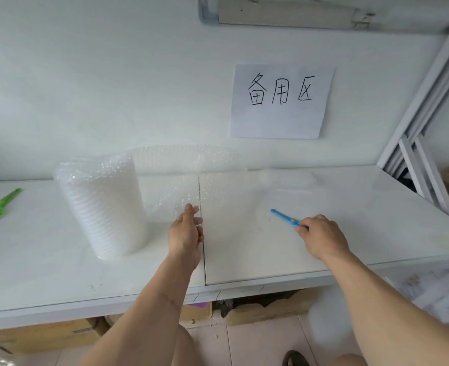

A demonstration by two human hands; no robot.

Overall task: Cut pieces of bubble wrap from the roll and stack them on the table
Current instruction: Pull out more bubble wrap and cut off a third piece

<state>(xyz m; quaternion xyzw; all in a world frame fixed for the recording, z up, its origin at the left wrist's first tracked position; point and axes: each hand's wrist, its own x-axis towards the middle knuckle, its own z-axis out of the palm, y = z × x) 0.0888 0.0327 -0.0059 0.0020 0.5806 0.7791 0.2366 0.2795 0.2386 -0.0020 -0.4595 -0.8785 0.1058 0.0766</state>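
Left hand [187,231]: pinches the loose sheet's near edge.
Right hand [321,237]: grips blue scissors [288,219], blades closed.
Bubble wrap roll [103,207]: clear, bubbled, upright on the white tabletop [350,220], left of both hands.
Loose sheet [186,178]: trails rightward from the roll.

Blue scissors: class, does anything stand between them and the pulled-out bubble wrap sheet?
Nothing visible does. The blue scissors, held in the right hand, point across bare table toward the sheet the left hand pinches.
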